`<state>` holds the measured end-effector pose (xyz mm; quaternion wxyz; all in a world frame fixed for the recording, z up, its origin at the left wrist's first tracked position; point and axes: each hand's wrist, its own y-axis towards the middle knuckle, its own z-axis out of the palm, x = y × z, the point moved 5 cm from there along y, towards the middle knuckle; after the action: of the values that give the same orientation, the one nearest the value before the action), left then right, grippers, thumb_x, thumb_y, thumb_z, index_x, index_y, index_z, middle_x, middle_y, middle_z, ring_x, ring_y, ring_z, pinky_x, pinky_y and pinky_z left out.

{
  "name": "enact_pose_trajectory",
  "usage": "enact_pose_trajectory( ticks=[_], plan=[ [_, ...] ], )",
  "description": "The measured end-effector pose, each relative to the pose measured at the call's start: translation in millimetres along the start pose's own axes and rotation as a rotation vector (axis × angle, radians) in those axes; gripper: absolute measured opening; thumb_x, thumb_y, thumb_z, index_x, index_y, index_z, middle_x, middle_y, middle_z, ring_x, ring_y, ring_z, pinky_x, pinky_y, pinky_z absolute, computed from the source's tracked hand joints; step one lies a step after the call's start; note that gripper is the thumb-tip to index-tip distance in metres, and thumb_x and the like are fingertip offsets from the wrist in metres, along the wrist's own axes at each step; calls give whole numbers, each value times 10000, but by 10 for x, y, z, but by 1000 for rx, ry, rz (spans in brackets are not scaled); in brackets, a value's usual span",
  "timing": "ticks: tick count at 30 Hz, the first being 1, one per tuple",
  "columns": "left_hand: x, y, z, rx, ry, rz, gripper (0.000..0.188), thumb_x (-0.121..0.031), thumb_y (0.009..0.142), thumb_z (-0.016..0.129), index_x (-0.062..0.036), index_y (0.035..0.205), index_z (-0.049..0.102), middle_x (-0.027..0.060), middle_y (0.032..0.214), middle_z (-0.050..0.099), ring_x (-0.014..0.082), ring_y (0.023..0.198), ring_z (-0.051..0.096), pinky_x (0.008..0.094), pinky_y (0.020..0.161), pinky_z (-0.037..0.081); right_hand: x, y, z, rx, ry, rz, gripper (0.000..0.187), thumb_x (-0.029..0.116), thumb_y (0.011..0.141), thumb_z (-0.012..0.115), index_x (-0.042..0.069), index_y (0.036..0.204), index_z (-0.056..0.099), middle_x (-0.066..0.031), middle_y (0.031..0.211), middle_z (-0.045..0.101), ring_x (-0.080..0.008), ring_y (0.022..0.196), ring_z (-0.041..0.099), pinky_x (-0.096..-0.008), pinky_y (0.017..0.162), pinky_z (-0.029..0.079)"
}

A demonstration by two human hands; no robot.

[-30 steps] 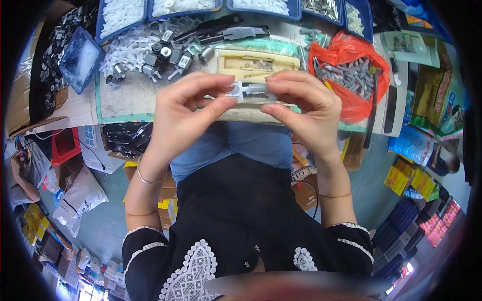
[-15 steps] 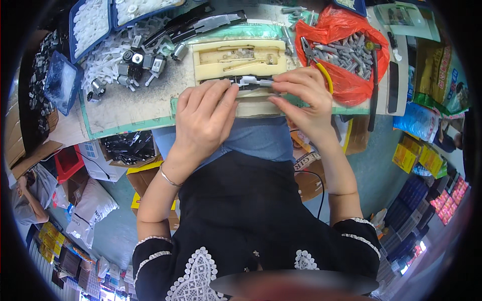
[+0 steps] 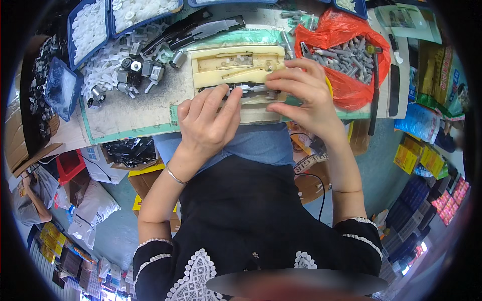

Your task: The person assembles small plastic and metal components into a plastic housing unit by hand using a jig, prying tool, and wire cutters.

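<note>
A long black plastic housing [image 3: 258, 88] lies along the near side of a cream-coloured fixture block [image 3: 203, 79], with a small light-grey part [image 3: 245, 88] set in its middle. My left hand [image 3: 208, 120] grips the housing near its left end, fingertips right beside the grey part. Around the housing's right end, my right hand [image 3: 306, 95] has its thumb and fingers spread apart, with nothing clearly held between them. The fingers hide both ends of the housing.
An orange-red plastic bag [image 3: 346, 25] of grey cylindrical pieces lies to the right, pliers [image 3: 305, 50] at its edge. Small motors [image 3: 135, 67] and white parts [image 3: 98, 65] are heaped left. Black housings [image 3: 216, 27] and blue trays [image 3: 108, 20] sit behind. A person's arm [image 3: 37, 200] shows far left.
The light-grey part, earlier raised between both hands' fingertips, now sits lower in the black housing. My right hand's fingers have spread around the housing's end; the left hand stays close by.
</note>
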<state>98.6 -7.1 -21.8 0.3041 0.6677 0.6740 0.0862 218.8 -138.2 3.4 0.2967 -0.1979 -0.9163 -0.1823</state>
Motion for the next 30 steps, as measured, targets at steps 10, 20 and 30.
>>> enact_pose_trajectory(
  ticks=[10, 20, 30],
  plan=[
    [104, 131, -87, -38, -78, -35, 334, -155, 702, 687, -119, 1031, 636, 20, 1009, 588, 169, 889, 554, 320, 752, 348, -33, -159, 3, -143, -119, 118, 234, 132, 692, 744, 118, 919, 688, -68, 1035, 565, -258, 992, 486, -385, 893, 347],
    [970, 679, -192, 194, 177, -194, 182, -107, 776, 649, -82, 954, 622, 37, 902, 639, 206, 885, 571, 360, 781, 365, 66, 42, -136, -303, 31, 109, 155, 65, 734, 696, 61, 887, 672, -83, 980, 593, -243, 922, 527, -335, 800, 419],
    [209, 442, -525, 35, -605, -111, 200, -31, 712, 700, -37, 906, 657, 89, 883, 653, 234, 727, 608, 329, 646, 453, 443, 185, 211, 37, 916, 340, 267, 112, 874, 596, -33, 1096, 569, -121, 964, 613, -188, 913, 614, -301, 774, 485]
  ],
)
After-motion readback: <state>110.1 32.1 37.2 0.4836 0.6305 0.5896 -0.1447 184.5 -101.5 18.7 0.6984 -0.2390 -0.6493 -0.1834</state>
